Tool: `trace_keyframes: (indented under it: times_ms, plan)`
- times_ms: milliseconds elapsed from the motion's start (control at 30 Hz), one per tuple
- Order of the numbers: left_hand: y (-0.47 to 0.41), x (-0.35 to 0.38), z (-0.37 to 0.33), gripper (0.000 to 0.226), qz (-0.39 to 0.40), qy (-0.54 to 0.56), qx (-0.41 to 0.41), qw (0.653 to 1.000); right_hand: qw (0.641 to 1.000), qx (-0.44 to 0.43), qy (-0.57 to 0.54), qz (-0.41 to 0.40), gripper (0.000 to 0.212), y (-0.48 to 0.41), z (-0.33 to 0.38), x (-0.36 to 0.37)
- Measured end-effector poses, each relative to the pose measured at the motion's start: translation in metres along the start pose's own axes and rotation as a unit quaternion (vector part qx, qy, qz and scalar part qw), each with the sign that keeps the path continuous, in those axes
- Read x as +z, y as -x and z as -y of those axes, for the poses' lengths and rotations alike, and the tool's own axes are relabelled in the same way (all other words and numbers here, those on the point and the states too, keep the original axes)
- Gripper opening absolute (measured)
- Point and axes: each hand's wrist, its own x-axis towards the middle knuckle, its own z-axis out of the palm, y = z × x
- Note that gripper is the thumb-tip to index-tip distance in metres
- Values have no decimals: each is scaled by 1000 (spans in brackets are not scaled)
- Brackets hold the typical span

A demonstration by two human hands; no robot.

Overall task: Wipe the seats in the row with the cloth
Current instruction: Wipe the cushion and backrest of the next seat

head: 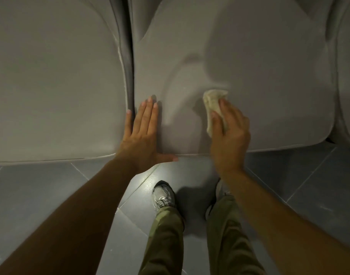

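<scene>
Meanwhile, the right hand (228, 133) grips a cream cloth (212, 108) against the grey seat (259, 76); the left hand (143, 135) rests flat, fingers straight, on its edge

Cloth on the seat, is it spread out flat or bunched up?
Bunched up. The cream cloth is a crumpled wad gripped by the right hand on the grey seat.
</scene>
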Motion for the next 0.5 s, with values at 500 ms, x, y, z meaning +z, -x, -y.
trace_keyframes:
  times_ms: [500]
  plan:
    - [-63,11,-110,127,19,-18,89,996,977,64,188,-73,29,-49,-165,-126]
